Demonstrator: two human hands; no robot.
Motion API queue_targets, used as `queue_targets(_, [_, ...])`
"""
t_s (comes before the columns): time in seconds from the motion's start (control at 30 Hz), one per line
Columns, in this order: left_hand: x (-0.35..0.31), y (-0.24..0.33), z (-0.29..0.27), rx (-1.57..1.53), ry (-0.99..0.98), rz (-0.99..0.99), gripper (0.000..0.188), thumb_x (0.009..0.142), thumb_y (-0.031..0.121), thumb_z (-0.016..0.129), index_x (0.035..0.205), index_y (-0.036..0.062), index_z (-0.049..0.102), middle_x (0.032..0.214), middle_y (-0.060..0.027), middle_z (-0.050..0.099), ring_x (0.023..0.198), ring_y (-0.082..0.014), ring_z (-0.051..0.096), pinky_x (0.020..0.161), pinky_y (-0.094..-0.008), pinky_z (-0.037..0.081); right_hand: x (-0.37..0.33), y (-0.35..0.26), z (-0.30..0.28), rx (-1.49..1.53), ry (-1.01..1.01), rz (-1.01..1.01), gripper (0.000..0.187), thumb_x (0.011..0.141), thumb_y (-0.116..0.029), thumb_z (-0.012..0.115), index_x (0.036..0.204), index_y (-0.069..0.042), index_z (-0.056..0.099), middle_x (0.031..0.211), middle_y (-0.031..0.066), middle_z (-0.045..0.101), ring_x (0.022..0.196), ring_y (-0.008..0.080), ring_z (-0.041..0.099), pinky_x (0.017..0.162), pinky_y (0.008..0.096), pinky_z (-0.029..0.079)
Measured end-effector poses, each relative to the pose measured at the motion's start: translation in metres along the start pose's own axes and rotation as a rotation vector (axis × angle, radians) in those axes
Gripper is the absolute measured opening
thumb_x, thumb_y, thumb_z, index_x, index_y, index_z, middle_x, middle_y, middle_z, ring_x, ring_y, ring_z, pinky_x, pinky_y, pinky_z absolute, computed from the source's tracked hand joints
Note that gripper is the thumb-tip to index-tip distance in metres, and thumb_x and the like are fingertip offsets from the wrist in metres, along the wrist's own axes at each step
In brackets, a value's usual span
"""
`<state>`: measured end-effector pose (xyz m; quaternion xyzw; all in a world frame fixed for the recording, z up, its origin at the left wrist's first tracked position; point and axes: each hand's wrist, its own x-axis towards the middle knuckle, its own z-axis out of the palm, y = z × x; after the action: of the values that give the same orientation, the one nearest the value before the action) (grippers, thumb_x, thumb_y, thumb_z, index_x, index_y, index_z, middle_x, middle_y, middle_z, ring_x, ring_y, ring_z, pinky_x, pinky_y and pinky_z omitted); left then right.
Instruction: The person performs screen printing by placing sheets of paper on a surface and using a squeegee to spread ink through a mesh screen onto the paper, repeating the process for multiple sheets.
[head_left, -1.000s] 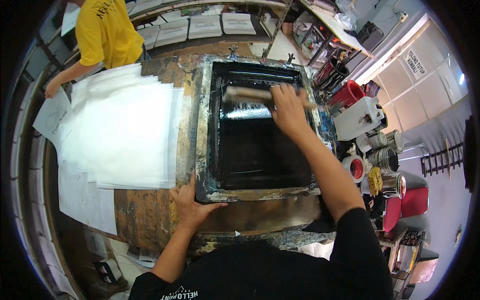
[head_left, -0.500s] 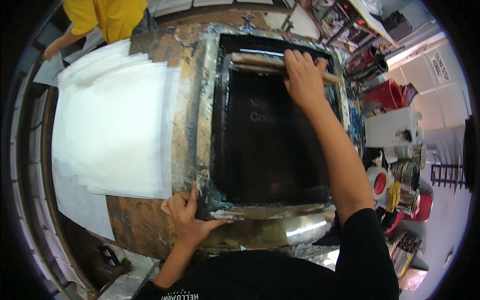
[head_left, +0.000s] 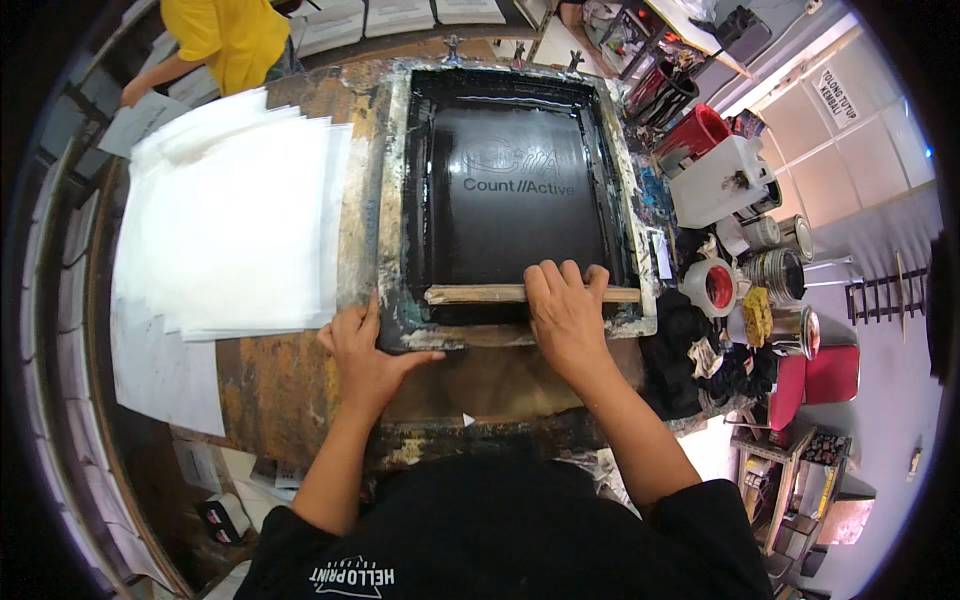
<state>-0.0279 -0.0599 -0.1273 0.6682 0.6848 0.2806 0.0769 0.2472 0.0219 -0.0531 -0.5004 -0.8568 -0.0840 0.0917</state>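
Note:
My right hand (head_left: 568, 315) grips the wooden handle of a squeegee (head_left: 470, 294), fingers wrapped over its top. The squeegee lies across the near end of a screen-printing frame (head_left: 392, 220), its blade hidden below the handle. Dark ink coats the mesh (head_left: 510, 235), where lettering and a logo outline show. At the frame's near left corner rests my left hand (head_left: 360, 345), holding nothing. Its thumb is stretched along the near edge and its index finger points up the left side, while the other fingers curl.
White sheets (head_left: 230, 220) lie stacked left of the frame on a stained table (head_left: 270, 385). Ink tins, a white jug (head_left: 720, 185) and dark rags (head_left: 675, 350) crowd the right side. Beyond the far left corner, a person in yellow (head_left: 230, 40) holds a sheet by a rack.
My right hand has pulled the squeegee from the frame's far end to its near end. The lettering now shows more clearly. My left hand stays at the corner; the view has shifted.

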Motion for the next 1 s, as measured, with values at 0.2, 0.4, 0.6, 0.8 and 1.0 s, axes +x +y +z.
queue_targets(0.2, [0.002,0.021,-0.021,0.013,0.028,-0.078,0.116,0.055,0.063,0.096,0.146,0.0000,0.060,0.119,-0.0121,0.063,0.117,-0.0282,0.057,0.109,-0.0459,0.035,0.012,0.007,-0.037,0.093,-0.053,-0.023,0.040,0.082,-0.029,0.078,0.107,-0.007,0.055,0.104,0.0085,0.057,0.103,0.0295,0.056,0.096,0.0519,0.035])
queue_targets(0.4, [0.039,0.068,-0.056,-0.912,0.174,-0.093,0.103,0.072,0.022,0.100,0.153,-0.0096,0.045,0.127,-0.0130,0.071,0.112,-0.0174,0.067,0.099,-0.0319,0.054,0.000,-0.002,-0.076,-0.035,0.283,0.030,0.052,0.074,-0.053,0.077,0.100,-0.011,0.060,0.095,0.0072,0.054,0.096,0.0290,0.054,0.096,0.0535,0.033])
queue_targets(0.6, [0.132,0.023,-0.020,-1.127,0.585,-0.020,0.062,0.106,0.035,0.063,0.150,-0.0051,0.044,0.138,-0.0173,0.064,0.131,-0.0274,0.060,0.108,-0.0407,0.050,0.078,0.027,-0.163,-0.022,0.401,-0.008,0.054,0.090,-0.059,0.061,0.098,-0.005,0.060,0.089,0.0135,0.059,0.092,0.0355,0.058,0.087,0.0471,0.036])
queue_targets(0.8, [0.264,-0.064,0.100,0.096,0.181,0.226,0.038,0.096,0.024,0.070,0.131,0.0084,0.071,0.136,-0.0231,0.064,0.118,-0.0423,0.063,0.096,-0.0530,0.052,0.145,0.052,-0.207,0.064,0.456,-0.048,0.049,0.098,-0.051,0.057,0.104,-0.003,0.067,0.093,0.0203,0.068,0.090,0.0423,0.065,0.083,0.0477,0.045])
queue_targets(1.0, [0.333,-0.012,0.125,0.016,0.298,0.253,0.022,0.095,0.027,0.072,0.112,0.0139,0.080,0.105,-0.0207,0.069,0.096,-0.0421,0.067,0.079,-0.0510,0.054,0.187,0.040,-0.246,0.166,0.353,0.116,0.066,0.107,-0.057,0.042,0.077,-0.003,0.066,0.064,0.0081,0.061,0.057,0.0194,0.056,0.054,0.0337,0.044])
